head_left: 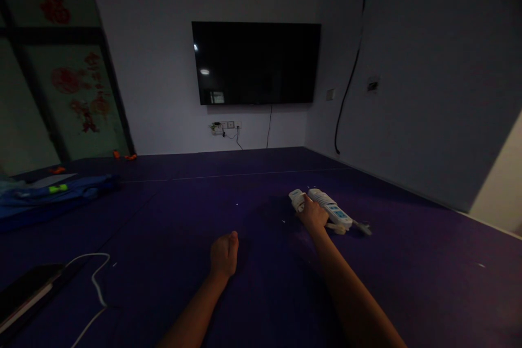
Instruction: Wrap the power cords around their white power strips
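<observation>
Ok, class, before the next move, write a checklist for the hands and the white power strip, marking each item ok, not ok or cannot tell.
1. Right hand at the white power strip: ok.
2. Right hand's grip secure: cannot tell, partly hidden.
3. Left hand touching the white power strip: not ok, it is apart.
4. White cable clear of both hands: ok.
5. Bright lighting: not ok, the scene is dim.

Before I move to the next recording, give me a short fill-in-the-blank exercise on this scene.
The hand at the white power strip is the person's ____ one.
The television is mounted on the ____.
The cable by the dark flat object is coloured ____.

Missing words: right; wall; white.
</observation>
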Demonstrator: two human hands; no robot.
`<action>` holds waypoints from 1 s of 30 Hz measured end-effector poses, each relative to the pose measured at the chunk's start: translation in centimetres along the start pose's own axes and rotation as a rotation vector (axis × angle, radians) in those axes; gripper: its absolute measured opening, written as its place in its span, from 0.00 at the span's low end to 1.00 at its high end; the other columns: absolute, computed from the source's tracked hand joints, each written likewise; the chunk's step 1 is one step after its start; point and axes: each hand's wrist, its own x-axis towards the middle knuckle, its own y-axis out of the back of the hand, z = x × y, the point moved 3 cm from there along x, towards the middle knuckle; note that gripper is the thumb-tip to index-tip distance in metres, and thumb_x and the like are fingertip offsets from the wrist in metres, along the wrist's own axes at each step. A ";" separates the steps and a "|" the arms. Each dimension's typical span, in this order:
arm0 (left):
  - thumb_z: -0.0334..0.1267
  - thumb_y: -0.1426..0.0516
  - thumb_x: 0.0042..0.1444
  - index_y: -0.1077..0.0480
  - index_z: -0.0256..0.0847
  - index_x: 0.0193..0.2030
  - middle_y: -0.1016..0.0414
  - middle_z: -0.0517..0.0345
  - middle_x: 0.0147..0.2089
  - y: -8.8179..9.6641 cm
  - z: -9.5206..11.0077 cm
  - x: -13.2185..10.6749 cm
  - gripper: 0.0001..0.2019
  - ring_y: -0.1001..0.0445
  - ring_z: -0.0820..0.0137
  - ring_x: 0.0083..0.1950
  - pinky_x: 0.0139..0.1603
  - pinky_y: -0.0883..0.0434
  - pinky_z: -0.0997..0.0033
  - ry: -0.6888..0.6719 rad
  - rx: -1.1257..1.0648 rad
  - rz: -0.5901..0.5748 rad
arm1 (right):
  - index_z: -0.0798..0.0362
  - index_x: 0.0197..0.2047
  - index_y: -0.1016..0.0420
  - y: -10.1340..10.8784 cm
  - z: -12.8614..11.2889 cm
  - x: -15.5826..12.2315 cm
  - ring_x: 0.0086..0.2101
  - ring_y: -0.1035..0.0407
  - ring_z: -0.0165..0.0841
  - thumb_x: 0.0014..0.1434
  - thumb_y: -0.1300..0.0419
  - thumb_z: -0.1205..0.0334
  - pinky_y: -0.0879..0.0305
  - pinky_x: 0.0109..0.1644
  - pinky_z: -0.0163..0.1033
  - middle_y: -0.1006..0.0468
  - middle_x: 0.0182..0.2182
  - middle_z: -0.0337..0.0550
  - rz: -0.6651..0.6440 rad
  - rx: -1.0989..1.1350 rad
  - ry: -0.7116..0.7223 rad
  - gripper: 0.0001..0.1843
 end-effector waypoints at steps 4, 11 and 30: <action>0.51 0.63 0.60 0.43 0.43 0.16 0.39 0.58 0.16 0.1 -0.1 0.0 0.26 0.37 0.69 0.22 0.28 0.47 0.70 0.008 -0.020 0.004 | 0.49 0.61 0.40 2.8 -0.7 -0.3 0.40 0.27 0.48 0.47 0.36 0.60 0.35 0.40 0.45 0.23 0.39 0.54 0.083 0.054 -0.007 0.37; 0.54 0.60 0.59 0.37 0.42 0.20 0.31 0.55 0.23 0.5 0.0 0.4 0.25 0.32 0.67 0.28 0.33 0.40 0.68 0.038 -0.099 0.082 | 0.45 0.60 0.37 9.8 -2.2 -2.1 0.40 0.29 0.47 0.40 0.34 0.48 0.35 0.40 0.48 0.23 0.41 0.50 0.275 0.684 -0.015 0.43; 0.54 0.37 0.40 0.31 0.34 0.41 0.25 0.53 0.33 -1.5 2.8 -0.9 0.27 0.30 0.75 0.19 0.17 0.36 0.77 0.500 -0.948 -0.296 | 0.57 0.39 0.29 0.5 -8.4 -10.9 0.20 0.32 0.30 0.55 0.43 0.53 0.36 0.18 0.32 0.22 0.27 0.45 -0.894 2.183 -0.208 0.16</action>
